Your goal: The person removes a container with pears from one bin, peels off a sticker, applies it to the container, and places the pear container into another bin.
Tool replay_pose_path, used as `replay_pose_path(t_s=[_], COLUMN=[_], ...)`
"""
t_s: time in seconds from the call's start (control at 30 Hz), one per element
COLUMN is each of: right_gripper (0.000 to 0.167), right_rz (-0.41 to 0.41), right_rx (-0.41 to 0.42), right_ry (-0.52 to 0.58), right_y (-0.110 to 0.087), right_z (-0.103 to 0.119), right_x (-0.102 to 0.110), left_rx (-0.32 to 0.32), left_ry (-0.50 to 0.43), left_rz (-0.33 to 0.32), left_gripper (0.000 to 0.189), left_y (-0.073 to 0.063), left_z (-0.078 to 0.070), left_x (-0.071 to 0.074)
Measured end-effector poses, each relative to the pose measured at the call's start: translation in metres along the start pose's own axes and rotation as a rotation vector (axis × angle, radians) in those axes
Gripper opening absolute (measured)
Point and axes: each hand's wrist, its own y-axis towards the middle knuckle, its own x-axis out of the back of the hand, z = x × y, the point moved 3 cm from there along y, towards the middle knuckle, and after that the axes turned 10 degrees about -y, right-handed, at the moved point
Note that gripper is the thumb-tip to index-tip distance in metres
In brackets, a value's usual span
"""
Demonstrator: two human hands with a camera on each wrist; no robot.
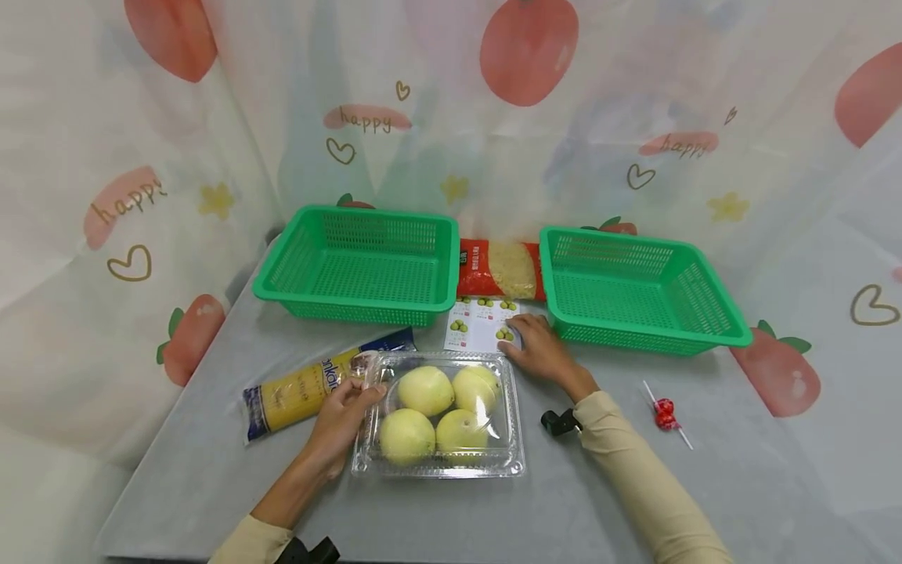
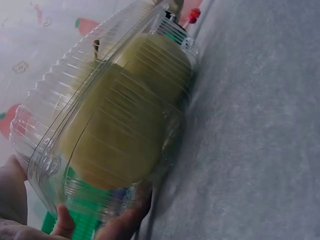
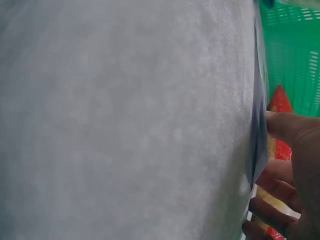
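Printed card extends left from under right hand, fingers spread; left hand, nearer, pinches clear fruit box.

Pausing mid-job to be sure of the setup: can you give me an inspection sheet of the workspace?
Surface: table has a plain grey top.
Job's things: clear container with four pale yellow-green fruits; printed sheet just beyond it.
Clutter: yellow-and-blue packet at left; red bag between two green baskets; red lollipops at right.
Hands: left hand holds the container's left side; right hand touches the sheet's right side, grip unclear.
Cables: nothing seen.
Surroundings: pale curtain printed with fruit and hearts.
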Motion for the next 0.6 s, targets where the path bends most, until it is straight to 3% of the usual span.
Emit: replay_pose_path(t_s=[0.3,0.6], right_gripper=[0.053,0.051], right_rz=[-0.039,-0.019], right_rx=[0.032,0.038], right_ry=[-0.053,-0.056], right_y=[0.006,0.002], right_z=[0.001,0.000], right_x=[0.003,-0.001], left_rx=[-0.057,-0.123], left_ry=[0.001,0.194], left_rz=[0.029,0.018], left_gripper=[0.030,0.032], left_y=[0.009,0.009], left_z=[-0.009,-0.011], left_x=[-0.013,-0.019])
